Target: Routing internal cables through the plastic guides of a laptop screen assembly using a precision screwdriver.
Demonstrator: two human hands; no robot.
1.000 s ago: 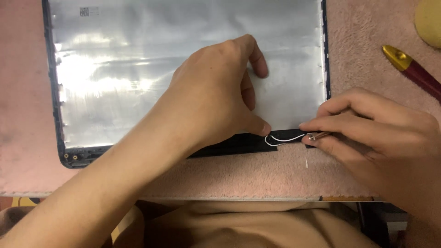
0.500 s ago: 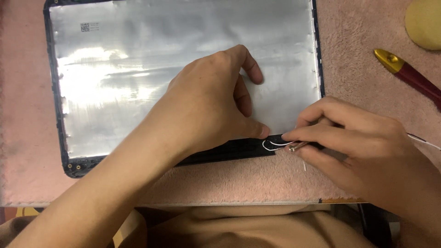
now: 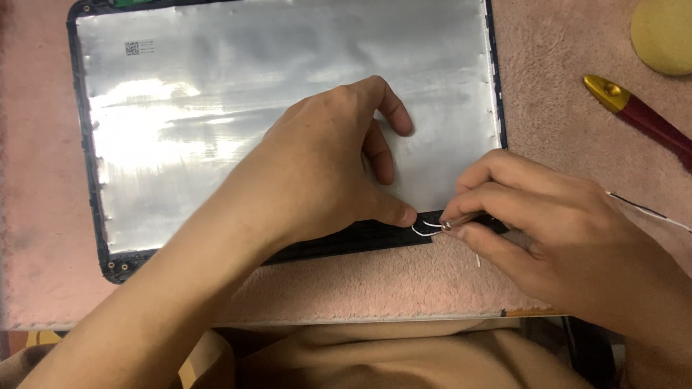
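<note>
While lying flat on the pink fuzzy surface [image 3: 562, 130], the laptop lid panel [image 3: 216, 130] is showing its silvery foil-lined inner side, and its dark frame is running parallel to the surface's near edge. The left hand [image 3: 324, 173] is pressing down on the panel near its lower right corner, its fingers lying loosely apart, with the thumb tip touching the dark bottom strip [image 3: 346, 241]. The right hand [image 3: 555, 238] is working just beside that thumb, its fingers closing together on a small metal-tipped part [image 3: 453, 223] at the end of a thin white wire [image 3: 424, 230], which is looping over the strip. Another thin wire [image 3: 649, 212] is trailing toward the surface's right edge. A red-and-yellow tool handle [image 3: 638, 115] and a yellow round pad [image 3: 663, 36] are lying near the far right corner, well apart from both hands.
</note>
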